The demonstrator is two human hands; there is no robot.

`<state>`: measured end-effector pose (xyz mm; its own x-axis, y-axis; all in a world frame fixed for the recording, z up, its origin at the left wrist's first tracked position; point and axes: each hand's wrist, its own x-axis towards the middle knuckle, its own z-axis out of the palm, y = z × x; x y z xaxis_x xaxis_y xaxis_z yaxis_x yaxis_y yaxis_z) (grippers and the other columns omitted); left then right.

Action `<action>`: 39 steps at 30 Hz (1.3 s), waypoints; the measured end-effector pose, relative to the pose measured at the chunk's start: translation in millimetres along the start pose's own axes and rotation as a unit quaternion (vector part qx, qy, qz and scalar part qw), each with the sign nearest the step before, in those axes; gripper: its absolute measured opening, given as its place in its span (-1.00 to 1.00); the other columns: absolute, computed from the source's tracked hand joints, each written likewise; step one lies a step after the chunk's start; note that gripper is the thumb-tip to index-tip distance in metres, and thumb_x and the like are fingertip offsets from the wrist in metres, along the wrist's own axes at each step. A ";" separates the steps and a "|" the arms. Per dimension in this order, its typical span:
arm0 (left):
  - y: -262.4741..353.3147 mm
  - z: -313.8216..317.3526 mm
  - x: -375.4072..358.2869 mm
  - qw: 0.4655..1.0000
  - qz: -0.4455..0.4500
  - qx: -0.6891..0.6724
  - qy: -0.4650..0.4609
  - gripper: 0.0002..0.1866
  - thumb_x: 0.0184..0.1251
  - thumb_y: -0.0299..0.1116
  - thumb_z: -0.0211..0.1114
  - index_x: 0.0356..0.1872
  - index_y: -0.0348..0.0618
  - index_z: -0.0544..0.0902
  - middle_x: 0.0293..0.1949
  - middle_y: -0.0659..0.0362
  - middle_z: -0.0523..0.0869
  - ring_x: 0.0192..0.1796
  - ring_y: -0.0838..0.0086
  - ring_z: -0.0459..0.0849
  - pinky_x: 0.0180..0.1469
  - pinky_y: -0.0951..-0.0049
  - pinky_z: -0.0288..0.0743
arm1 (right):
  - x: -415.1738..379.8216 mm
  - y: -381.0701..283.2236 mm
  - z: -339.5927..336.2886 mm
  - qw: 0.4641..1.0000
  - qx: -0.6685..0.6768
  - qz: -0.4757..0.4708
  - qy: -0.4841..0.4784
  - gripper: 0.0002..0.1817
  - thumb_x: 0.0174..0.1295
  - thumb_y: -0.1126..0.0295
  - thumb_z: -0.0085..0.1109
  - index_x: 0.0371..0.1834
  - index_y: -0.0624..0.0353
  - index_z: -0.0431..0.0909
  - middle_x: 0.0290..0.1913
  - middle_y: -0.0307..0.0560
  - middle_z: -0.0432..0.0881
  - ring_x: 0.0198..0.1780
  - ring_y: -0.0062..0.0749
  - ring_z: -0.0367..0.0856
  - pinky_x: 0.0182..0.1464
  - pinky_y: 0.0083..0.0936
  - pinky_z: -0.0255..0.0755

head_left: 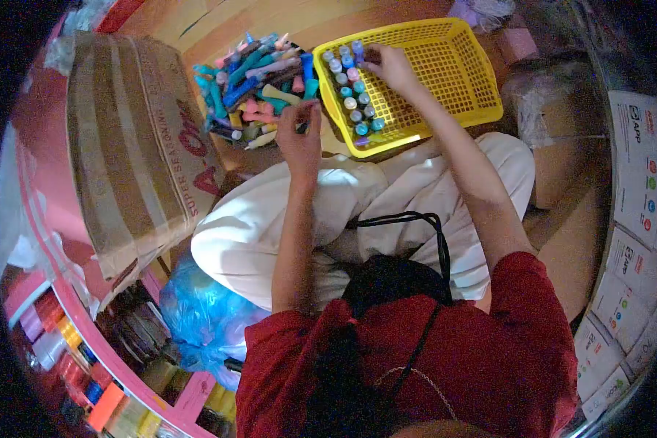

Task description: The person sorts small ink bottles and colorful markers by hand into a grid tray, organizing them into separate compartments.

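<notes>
A pile of slender coloured tubes point(259, 84), mostly blue, teal, pink and yellow, lies on the left. Beside it stands a yellow plastic basket point(445, 73) with open-grid sides. Small tubes point(354, 102) with round tops stand upright in two rows along its left wall. My right hand point(392, 67) reaches over the basket, its fingertips closed on a blue-purple tube point(358, 51) at the far end of a row. At the near right edge of the pile, my left hand point(299, 139) is closed in a pinch. What its fingertips hold, if anything, I cannot make out.
A large cardboard box point(139, 146) stands left of the pile. My crossed legs in white trousers point(270, 212) border the basket. Right are stacked white boxes point(631, 168) and a clear plastic bag point(551, 95). A blue bag point(201, 306) and coloured rolls point(69, 365) sit lower left.
</notes>
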<state>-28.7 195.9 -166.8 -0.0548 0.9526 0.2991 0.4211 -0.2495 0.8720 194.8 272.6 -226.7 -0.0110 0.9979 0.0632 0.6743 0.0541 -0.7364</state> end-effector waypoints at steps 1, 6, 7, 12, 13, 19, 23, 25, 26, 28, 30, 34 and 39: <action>2.2 -2.7 4.1 0.999 0.029 0.029 0.010 -0.91 0.14 -0.46 0.28 -0.35 -0.22 0.62 -0.41 0.15 0.61 -0.36 0.45 0.59 -0.22 0.49 0.44 | 0.7 3.6 0.6 1.000 -0.003 -0.004 0.001 -0.60 -0.01 0.29 0.28 -0.10 0.22 0.53 -0.19 0.13 0.60 -0.15 -0.01 0.58 -0.05 -0.23 0.43; -8.8 -48.8 57.1 0.937 0.126 0.327 0.007 -0.76 0.04 -0.44 0.23 -0.19 -0.14 0.57 -0.22 0.05 0.57 -0.20 0.18 0.54 -0.18 0.26 0.43 | -4.4 -5.0 -11.9 1.000 0.007 -0.014 -0.009 -0.51 -0.04 0.23 0.31 -0.03 0.21 0.50 -0.16 0.18 0.59 -0.11 0.02 0.56 -0.01 -0.24 0.41; -12.4 -58.0 69.1 0.912 0.138 0.386 -0.005 -0.73 0.03 -0.44 0.22 -0.17 -0.13 0.56 -0.20 0.04 0.56 -0.18 0.15 0.53 -0.17 0.23 0.43 | -7.1 -8.3 -17.3 1.000 0.014 -0.009 -0.012 -0.50 -0.05 0.22 0.32 -0.03 0.21 0.50 -0.15 0.18 0.59 -0.10 0.02 0.56 -0.01 -0.24 0.41; -40.6 -61.0 88.3 0.855 0.114 0.502 -0.060 -0.71 0.01 -0.46 0.18 -0.16 -0.15 0.54 -0.22 0.00 0.55 -0.17 0.10 0.53 -0.15 0.17 0.42 | -12.0 6.0 -32.0 0.998 -0.061 0.003 -0.035 -0.48 -0.06 0.23 0.35 0.01 0.17 0.50 -0.21 0.06 0.64 -0.17 -0.24 0.63 -0.08 -0.39 0.47; -36.8 -62.1 86.0 0.854 0.106 0.505 -0.064 -0.72 0.03 -0.46 0.18 -0.16 -0.17 0.54 -0.24 -0.01 0.55 -0.18 0.09 0.53 -0.15 0.17 0.42 | -13.9 6.4 -39.6 0.996 -0.073 0.009 -0.056 -0.48 -0.05 0.23 0.35 0.01 0.17 0.50 -0.19 0.05 0.64 -0.15 -0.25 0.62 -0.06 -0.39 0.47; 22.9 -59.5 75.9 0.958 0.130 0.254 -0.034 -0.80 0.11 -0.41 0.26 -0.27 -0.31 0.57 -0.38 0.04 0.62 -0.36 0.26 0.60 -0.33 0.32 0.43 | -22.1 -11.4 -83.9 0.995 0.069 0.000 -0.070 -0.55 0.02 0.21 0.30 -0.04 0.22 0.54 -0.19 -0.06 0.64 -0.14 -0.43 0.60 -0.03 -0.50 0.44; 71.7 -13.5 71.8 0.987 0.011 0.057 -0.149 -0.76 0.06 -0.42 0.37 -0.28 -0.34 0.59 -0.47 0.13 0.69 -0.43 0.57 0.62 -0.38 0.56 0.45 | -21.0 -48.5 -97.0 0.958 0.249 -0.096 -0.110 -0.58 0.05 0.27 0.28 -0.02 0.22 0.53 -0.28 -0.17 0.64 -0.20 -0.59 0.57 -0.08 -0.62 0.42; 74.9 18.8 70.4 0.988 0.020 -0.061 -0.142 -0.78 0.05 -0.44 0.36 -0.30 -0.34 0.60 -0.44 0.13 0.70 -0.40 0.60 0.63 -0.35 0.59 0.47 | -26.9 -66.5 -98.0 0.949 0.266 -0.114 -0.128 -0.59 0.06 0.30 0.27 -0.02 0.23 0.53 -0.32 -0.20 0.64 -0.24 -0.62 0.55 -0.13 -0.65 0.41; 75.8 29.2 70.2 0.984 0.014 -0.081 -0.157 -0.78 0.05 -0.44 0.36 -0.30 -0.34 0.60 -0.43 0.13 0.70 -0.41 0.59 0.64 -0.34 0.60 0.48 | -28.6 -71.4 -97.5 0.953 0.249 -0.118 -0.124 -0.60 0.06 0.30 0.27 -0.03 0.23 0.54 -0.34 -0.21 0.63 -0.26 -0.63 0.55 -0.15 -0.65 0.41; 75.5 44.5 70.2 0.975 0.001 -0.121 -0.188 -0.78 0.04 -0.46 0.36 -0.30 -0.33 0.59 -0.42 0.12 0.70 -0.41 0.59 0.64 -0.33 0.61 0.49 | -29.5 -72.8 -95.4 0.965 0.215 -0.103 -0.110 -0.65 0.03 0.32 0.29 -0.11 0.23 0.57 -0.39 -0.24 0.62 -0.34 -0.64 0.52 -0.23 -0.64 0.39; 70.9 53.8 70.7 0.983 0.036 -0.049 -0.175 -0.79 0.07 -0.46 0.34 -0.28 -0.32 0.59 -0.42 0.11 0.70 -0.42 0.55 0.65 -0.34 0.59 0.49 | -26.3 -62.4 -90.8 0.976 0.181 -0.095 -0.080 -0.67 0.02 0.32 0.30 -0.15 0.23 0.58 -0.40 -0.23 0.62 -0.34 -0.62 0.53 -0.23 -0.62 0.40; 75.1 54.8 66.6 0.989 0.041 0.003 -0.142 -0.82 0.17 -0.42 0.26 -0.25 -0.31 0.59 -0.42 0.10 0.70 -0.42 0.47 0.66 -0.34 0.51 0.49 | -25.2 -44.7 -77.0 0.985 0.134 -0.108 -0.010 -0.70 -0.03 0.30 0.32 -0.24 0.22 0.60 -0.43 -0.12 0.64 -0.39 -0.43 0.57 -0.25 -0.51 0.43; 22.9 38.0 67.7 0.994 0.100 0.012 -0.031 -0.81 0.28 -0.36 0.14 -0.24 -0.28 0.58 -0.35 0.07 0.66 -0.38 0.42 0.62 -0.29 0.46 0.47 | -23.6 -20.1 -41.8 0.999 -0.007 -0.043 0.031 -0.71 -0.06 0.31 0.33 -0.25 0.20 0.61 -0.41 0.05 0.63 -0.37 -0.17 0.60 -0.25 -0.38 0.45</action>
<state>11.6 261.3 -141.3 0.0877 0.8930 0.4414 0.4401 -0.4322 0.7871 212.4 246.5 -185.2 -0.0238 0.9856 0.1676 0.6827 0.1385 -0.7175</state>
